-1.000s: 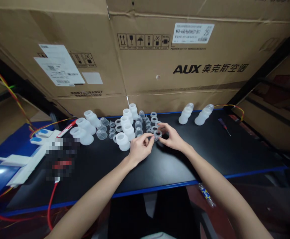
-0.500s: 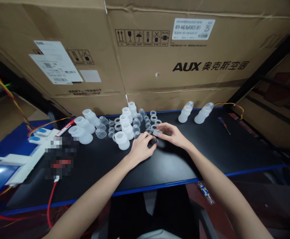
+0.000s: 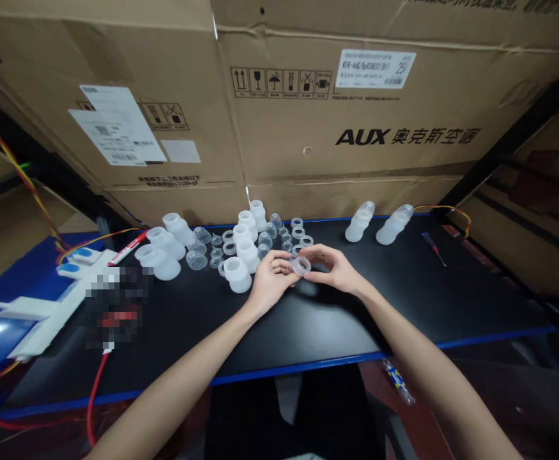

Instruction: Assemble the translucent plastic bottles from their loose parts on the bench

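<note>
My right hand [image 3: 333, 269] pinches a translucent ring [image 3: 302, 266] between thumb and forefinger, held just above the table [image 3: 308, 332], toward its far edge. My left hand [image 3: 268, 282], fingers curled, appears to pinch the ring's opposite side; the contact is too small to confirm. White bottles [image 3: 237, 275] stand just beside my left hand.

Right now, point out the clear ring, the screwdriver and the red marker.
clear ring [image 3: 303, 260]: head view, its upper rim.
screwdriver [image 3: 427, 239]: head view, its handle.
red marker [image 3: 128, 248]: head view, mid-barrel.
</note>
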A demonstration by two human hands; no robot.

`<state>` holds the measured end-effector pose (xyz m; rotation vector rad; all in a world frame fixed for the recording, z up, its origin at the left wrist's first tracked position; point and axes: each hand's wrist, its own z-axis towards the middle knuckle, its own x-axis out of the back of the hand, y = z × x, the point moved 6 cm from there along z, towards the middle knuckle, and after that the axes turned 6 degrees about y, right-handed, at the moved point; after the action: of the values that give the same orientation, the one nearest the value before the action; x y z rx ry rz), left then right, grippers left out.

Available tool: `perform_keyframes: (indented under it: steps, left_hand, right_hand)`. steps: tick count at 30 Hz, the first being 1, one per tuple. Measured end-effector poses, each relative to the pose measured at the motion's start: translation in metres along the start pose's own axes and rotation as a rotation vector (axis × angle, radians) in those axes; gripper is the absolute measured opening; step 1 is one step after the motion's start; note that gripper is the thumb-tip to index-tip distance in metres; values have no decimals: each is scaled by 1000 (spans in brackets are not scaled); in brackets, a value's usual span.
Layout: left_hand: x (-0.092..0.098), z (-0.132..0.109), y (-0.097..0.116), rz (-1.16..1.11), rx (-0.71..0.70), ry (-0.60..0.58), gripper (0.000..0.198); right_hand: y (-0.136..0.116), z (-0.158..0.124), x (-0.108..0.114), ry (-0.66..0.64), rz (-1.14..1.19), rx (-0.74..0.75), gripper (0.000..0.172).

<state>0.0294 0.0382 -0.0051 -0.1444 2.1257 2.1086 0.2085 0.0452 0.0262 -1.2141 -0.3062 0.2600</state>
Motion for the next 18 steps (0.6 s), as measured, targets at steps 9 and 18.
perform_keyframes:
  steps: [9, 18]
  left_hand:
    - [-9, -14, 10, -197, -38, -335, 91]
    - [-14, -42, 23, 438, -606, -189, 97]
  right_hand:
    - [4, 1, 11, 84, 26, -31, 54]
    - [10, -1, 11, 106, 178, -178, 55]
